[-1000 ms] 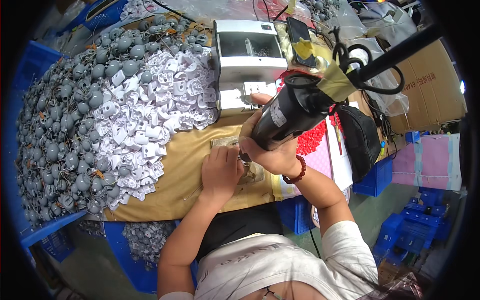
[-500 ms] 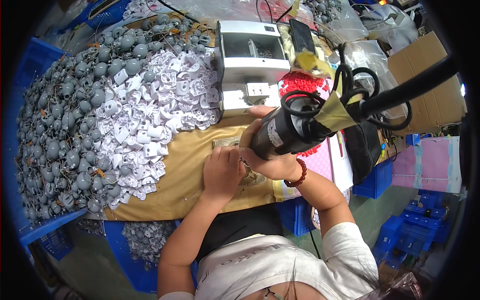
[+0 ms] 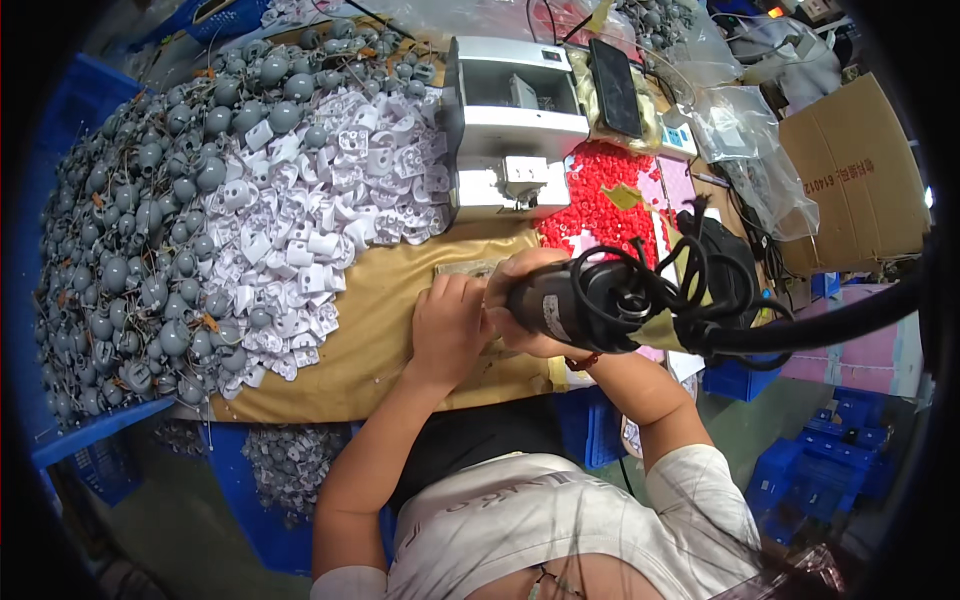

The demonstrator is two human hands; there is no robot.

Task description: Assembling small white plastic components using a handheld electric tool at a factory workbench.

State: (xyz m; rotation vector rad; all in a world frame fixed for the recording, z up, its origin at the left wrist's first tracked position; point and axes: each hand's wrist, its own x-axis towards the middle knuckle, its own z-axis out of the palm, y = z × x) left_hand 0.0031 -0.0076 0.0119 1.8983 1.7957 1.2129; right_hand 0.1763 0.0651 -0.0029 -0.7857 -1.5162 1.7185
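Note:
My right hand (image 3: 522, 310) is wrapped round a black corded electric screwdriver (image 3: 566, 308), a thick cylinder with a white label. Its tip is hidden behind my fingers. My left hand (image 3: 447, 325) is closed right beside it, over the brown-covered table. Whatever the left fingers hold cannot be made out. Under and behind the hands shows part of a flat block (image 3: 465, 268). Just beyond them stands a white-and-grey box-shaped screw feeder (image 3: 515, 130) with an open top.
White plastic parts (image 3: 290, 235) and grey round parts with wires (image 3: 125, 270) are heaped at left. Red small pieces (image 3: 605, 195) lie right of the feeder, near a phone (image 3: 615, 88). A thick black cable (image 3: 810, 325) crosses at right. A cardboard box (image 3: 850, 175) stands far right.
The screwdriver's rear end and its cable have swung down toward me, with my right hand turning along. My left hand stays closed beside it. The whole view has shifted slightly.

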